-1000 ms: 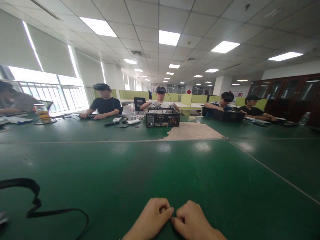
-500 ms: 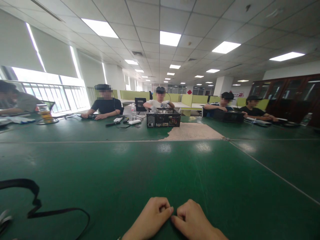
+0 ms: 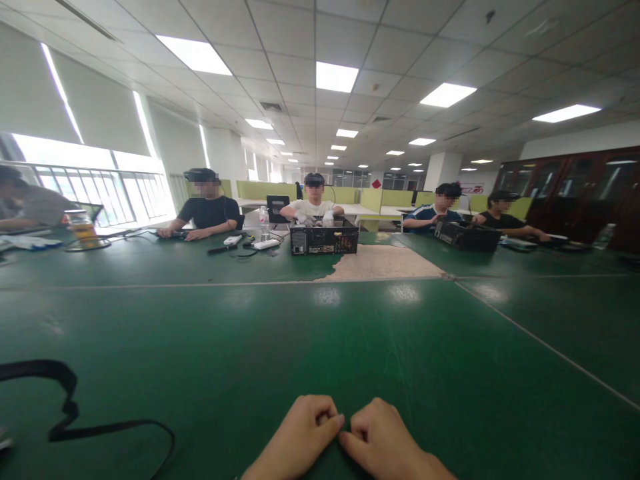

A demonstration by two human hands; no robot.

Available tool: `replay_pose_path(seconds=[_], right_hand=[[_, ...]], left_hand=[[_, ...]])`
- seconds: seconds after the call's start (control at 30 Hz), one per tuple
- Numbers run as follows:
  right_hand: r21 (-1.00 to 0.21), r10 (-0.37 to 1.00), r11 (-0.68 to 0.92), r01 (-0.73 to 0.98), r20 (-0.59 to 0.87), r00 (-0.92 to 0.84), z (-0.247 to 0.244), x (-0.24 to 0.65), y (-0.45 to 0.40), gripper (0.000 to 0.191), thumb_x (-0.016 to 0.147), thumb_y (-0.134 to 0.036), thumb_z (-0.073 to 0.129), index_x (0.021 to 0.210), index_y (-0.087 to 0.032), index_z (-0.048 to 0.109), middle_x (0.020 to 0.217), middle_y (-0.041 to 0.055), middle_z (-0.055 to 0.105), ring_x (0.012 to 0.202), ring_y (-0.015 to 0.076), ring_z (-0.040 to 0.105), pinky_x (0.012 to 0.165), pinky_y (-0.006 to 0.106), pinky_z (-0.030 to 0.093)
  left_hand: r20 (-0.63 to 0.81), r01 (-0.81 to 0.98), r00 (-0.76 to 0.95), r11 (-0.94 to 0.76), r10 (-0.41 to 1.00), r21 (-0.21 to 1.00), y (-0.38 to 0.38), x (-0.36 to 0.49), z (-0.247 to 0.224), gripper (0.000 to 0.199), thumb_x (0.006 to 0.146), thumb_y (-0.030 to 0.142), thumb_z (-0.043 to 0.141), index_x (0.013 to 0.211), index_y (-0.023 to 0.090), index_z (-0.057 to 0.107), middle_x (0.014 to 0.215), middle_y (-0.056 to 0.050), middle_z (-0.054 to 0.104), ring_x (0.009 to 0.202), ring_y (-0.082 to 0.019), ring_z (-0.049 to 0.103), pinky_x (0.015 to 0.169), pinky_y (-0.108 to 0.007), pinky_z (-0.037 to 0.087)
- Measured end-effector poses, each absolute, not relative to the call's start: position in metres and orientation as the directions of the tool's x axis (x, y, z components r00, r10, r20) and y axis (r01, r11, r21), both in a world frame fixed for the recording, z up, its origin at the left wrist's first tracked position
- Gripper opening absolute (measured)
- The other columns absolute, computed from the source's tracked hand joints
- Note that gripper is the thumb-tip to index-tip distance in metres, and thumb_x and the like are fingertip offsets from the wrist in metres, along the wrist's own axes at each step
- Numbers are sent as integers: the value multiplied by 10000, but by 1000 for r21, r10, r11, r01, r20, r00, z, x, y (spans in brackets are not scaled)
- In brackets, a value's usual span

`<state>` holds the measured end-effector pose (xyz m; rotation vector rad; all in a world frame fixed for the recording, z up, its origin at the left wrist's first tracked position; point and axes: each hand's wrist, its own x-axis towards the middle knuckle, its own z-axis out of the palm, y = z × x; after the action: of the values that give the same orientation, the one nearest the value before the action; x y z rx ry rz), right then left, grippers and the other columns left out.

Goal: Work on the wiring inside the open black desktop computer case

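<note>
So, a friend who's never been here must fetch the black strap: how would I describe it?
On the green table, look left of the person's curled left hand. There the black strap enters from the picture's left edge, kinks sharply, then curves toward the bottom. Its long, dark band sets it apart from the small, blurred grey thing at that edge.

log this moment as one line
left hand: curled, no object seen; right hand: same; black strap: on green table, leftward; central computer case: far side
</note>
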<state>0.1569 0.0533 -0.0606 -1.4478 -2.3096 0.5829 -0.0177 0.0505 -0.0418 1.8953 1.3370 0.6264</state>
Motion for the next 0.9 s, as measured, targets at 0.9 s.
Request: replay_pose_path(seconds=[0.9], right_hand=[[-443,892,433,785,83,-445,-57,157,54,337,826,-342,460,555,-198,600,571,-8,641,554,113,564,532,239,291]], left_hand=[[-21,608,344,-206,939,767,50,-16,-43,234,793,309,489,657,148,589,586,44,448,592,-104,395,539,-216,257]])
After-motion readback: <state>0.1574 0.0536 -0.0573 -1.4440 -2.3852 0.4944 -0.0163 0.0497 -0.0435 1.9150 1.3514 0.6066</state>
